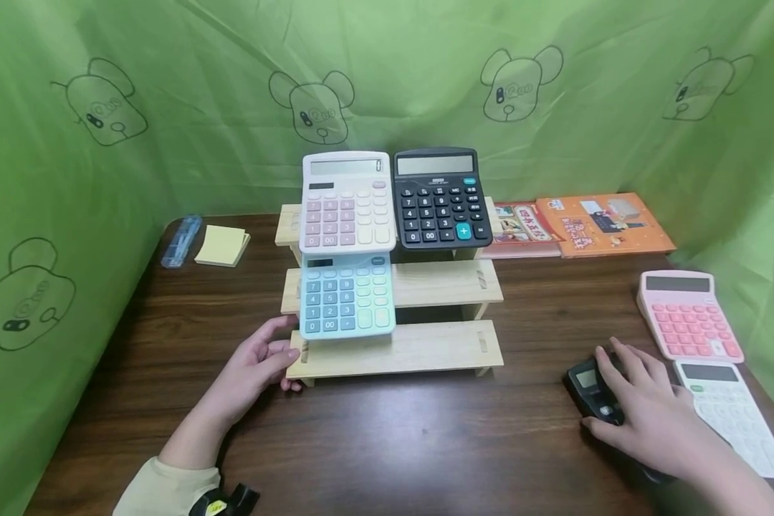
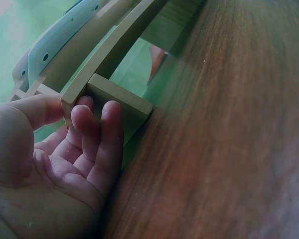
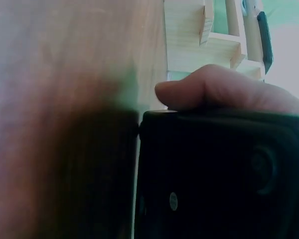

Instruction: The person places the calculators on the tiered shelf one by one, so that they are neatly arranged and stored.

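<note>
A three-step wooden stand stands mid-table. My left hand grips the left end of its lowest step, thumb on top; the left wrist view shows the fingers bent under the board by the leg. On the top step lean a white calculator with purple keys and a black calculator with a teal plus key. A blue calculator leans on the middle step. To the right, my right hand holds another black calculator, partly hidden by the hand; its dark underside shows in the right wrist view.
A pink calculator and a white calculator lie at the right table edge. Behind the stand's right side are orange and red booklets. Sticky notes and a blue translucent item lie back left. Green cloth surrounds the table.
</note>
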{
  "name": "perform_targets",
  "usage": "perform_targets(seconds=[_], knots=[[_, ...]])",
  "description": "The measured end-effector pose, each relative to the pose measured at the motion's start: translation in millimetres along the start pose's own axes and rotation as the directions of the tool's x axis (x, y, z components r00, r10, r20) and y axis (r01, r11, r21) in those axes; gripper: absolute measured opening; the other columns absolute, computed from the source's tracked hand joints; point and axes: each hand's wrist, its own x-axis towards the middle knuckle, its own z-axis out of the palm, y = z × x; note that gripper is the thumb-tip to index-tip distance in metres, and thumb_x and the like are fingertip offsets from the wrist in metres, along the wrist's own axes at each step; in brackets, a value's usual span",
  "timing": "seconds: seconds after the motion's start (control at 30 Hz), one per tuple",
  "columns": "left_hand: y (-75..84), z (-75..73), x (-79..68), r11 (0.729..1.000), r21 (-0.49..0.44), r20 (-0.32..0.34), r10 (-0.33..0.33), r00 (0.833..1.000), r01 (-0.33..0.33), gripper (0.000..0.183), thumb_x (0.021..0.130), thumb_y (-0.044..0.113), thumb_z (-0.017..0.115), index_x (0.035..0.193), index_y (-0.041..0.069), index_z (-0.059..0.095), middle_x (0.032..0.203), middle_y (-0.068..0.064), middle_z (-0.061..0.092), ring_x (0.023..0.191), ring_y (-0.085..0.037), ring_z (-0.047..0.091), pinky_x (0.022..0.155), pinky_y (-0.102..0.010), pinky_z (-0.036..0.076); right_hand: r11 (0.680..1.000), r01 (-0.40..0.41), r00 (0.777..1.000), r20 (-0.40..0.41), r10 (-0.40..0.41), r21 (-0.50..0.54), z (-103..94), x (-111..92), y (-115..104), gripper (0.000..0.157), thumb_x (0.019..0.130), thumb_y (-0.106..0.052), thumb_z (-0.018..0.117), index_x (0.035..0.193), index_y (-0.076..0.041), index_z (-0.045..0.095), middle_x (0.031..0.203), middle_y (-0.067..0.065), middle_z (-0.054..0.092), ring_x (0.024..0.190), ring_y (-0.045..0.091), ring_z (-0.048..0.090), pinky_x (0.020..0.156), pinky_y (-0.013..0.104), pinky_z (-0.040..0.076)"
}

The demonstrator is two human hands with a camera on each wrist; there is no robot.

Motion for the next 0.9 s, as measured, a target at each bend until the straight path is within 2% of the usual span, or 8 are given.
perform_targets(seconds=[0.1, 0.27, 0.47, 0.63, 0.73, 0.9], knots=[[-1.9, -0.2, 0.4, 1.000, -0.011, 0.002, -0.009, 1.000, 0.009, 0.054, 0.098, 0.019, 0.060, 0.144, 0.013, 0.031, 0.097, -0.027, 0.063, 0.056, -0.022, 0.055, 0.068, -0.055, 0.057, 1.000, 0.004, 1.000, 0.013, -0.004, -0.016, -3.4, 9, -2, 0.107, 0.073, -0.070, 0.068, 0.146, 0.001, 0.037, 0.153, 0.024, 0.019, 0.129, 0.051, 0.019, 0.068, 0.074, 0.037], [-3.7, 0.9, 0.6, 1.000, -0.028, 0.008, -0.012, 1.000, 0.012, 0.055, 0.097, 0.019, 0.061, 0.143, 0.014, 0.032, 0.098, -0.027, 0.063, 0.056, -0.021, 0.054, 0.068, -0.056, 0.057, 1.000, 0.006, 0.999, -0.039, -0.006, -0.010, -9.1, 22, -5, 0.106, 0.070, -0.065, 0.074, 0.145, 0.000, 0.039, 0.148, 0.024, 0.025, 0.128, 0.050, 0.020, 0.067, 0.074, 0.036], [-0.6, -1.0, 0.5, 1.000, -0.009, 0.007, 0.006, 1.000, -0.006, 0.054, 0.098, 0.018, 0.059, 0.144, 0.013, 0.031, 0.098, -0.026, 0.063, 0.055, -0.022, 0.055, 0.068, -0.056, 0.057, 0.999, 0.041, 0.988, -0.147, -0.038, 0.019, -24.1, 40, -20, 0.106, 0.066, -0.053, 0.082, 0.148, -0.004, 0.036, 0.145, 0.025, 0.026, 0.126, 0.051, 0.022, 0.073, 0.075, 0.030], [1.0, -1.7, -0.2, 1.000, 0.001, 0.013, 0.012, 1.000, -0.012, 0.054, 0.099, 0.018, 0.058, 0.145, 0.012, 0.030, 0.099, -0.025, 0.064, 0.056, -0.021, 0.056, 0.068, -0.054, 0.057, 0.993, 0.069, 0.972, -0.233, -0.045, 0.096, -38.8, 53, -43, 0.105, 0.066, -0.043, 0.085, 0.150, -0.007, 0.033, 0.143, 0.028, 0.026, 0.122, 0.051, 0.022, 0.075, 0.069, 0.026], [1.2, -1.7, -1.0, 1.000, 0.001, 0.010, 0.016, 1.000, -0.016, 0.055, 0.099, 0.017, 0.057, 0.145, 0.012, 0.029, 0.099, -0.026, 0.064, 0.056, -0.021, 0.056, 0.067, -0.055, 0.057, 0.986, 0.104, 0.949, -0.310, -0.059, 0.132, -51.3, 60, -61, 0.105, 0.063, -0.040, 0.086, 0.149, -0.007, 0.035, 0.142, 0.027, 0.027, 0.121, 0.050, 0.023, 0.075, 0.066, 0.027], [0.9, -0.7, -1.0, 1.000, -0.012, 0.010, 0.011, 1.000, -0.011, 0.055, 0.098, 0.018, 0.059, 0.145, 0.012, 0.030, 0.099, -0.026, 0.063, 0.056, -0.021, 0.056, 0.068, -0.056, 0.057, 0.966, 0.194, 0.895, -0.434, -0.103, 0.172, -72.4, 68, -91, 0.101, 0.058, -0.034, 0.087, 0.145, -0.009, 0.041, 0.139, 0.025, 0.031, 0.122, 0.049, 0.026, 0.079, 0.065, 0.028]])
